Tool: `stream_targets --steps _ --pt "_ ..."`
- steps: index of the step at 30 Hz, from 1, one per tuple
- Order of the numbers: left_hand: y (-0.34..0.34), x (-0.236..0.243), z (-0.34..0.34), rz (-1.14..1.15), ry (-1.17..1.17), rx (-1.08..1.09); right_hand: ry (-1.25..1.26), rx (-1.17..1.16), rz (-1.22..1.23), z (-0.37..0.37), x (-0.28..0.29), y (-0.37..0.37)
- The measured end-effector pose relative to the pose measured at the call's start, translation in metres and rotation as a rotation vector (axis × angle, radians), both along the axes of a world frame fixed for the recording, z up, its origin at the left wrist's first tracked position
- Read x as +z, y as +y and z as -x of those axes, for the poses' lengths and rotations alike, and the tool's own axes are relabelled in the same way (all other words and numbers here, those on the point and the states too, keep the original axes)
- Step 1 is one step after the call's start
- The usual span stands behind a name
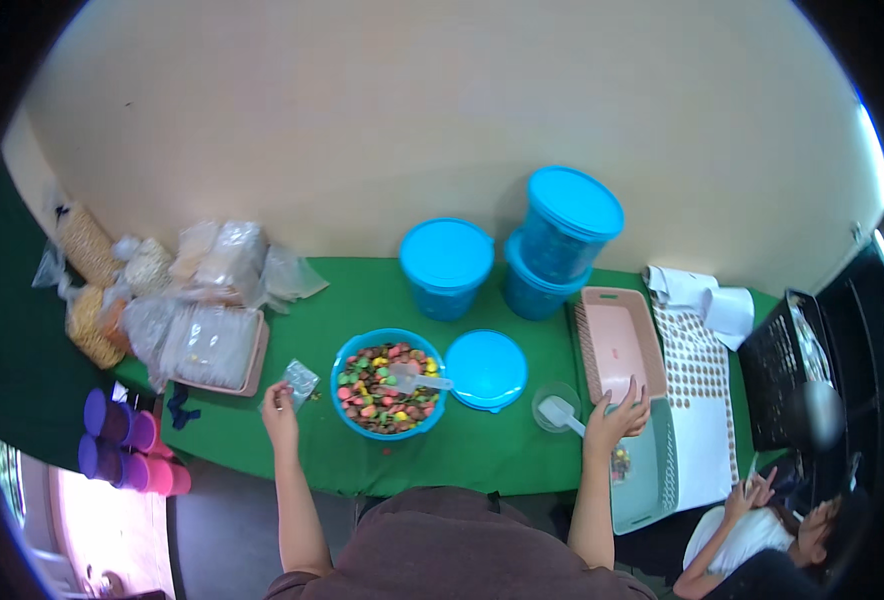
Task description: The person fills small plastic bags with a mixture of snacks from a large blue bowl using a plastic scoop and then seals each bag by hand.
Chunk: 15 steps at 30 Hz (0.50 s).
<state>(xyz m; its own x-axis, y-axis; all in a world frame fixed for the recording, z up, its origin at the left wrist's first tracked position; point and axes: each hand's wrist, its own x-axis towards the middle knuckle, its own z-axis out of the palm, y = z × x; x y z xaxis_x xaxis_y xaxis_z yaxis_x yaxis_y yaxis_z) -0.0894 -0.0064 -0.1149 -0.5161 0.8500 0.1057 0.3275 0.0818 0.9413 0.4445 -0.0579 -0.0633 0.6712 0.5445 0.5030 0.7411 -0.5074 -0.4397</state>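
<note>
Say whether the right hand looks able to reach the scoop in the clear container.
Probably yes: the right hand seems empty, and the scoop handle juts from the clear container toward it, unobstructed.

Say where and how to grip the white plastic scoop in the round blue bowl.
Grip the white plastic scoop by its handle, probably from the right and slightly above: the handle points right, its end reaching the rim of the round blue bowl, while the head rests among the colourful pieces. The open right hand is on that side.

L head cam, wide fisheye, above tbl (492, 455), view down & fwd to wall (312, 130), mid-dist
</note>
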Motion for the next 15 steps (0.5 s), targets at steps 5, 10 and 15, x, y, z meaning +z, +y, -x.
stream_targets --steps 5,10,15 --pt "-0.029 -0.054 0.027 0.212 0.741 0.032 0.04 0.574 -0.094 0.139 0.042 0.031" --pt "-0.037 -0.111 0.077 0.425 0.831 -0.039 0.068 1.036 -0.02 0.26 0.037 0.044" --pt "-0.037 -0.119 0.1 0.403 0.986 -0.179 0.11 1.194 -0.028 0.332 0.038 0.055"
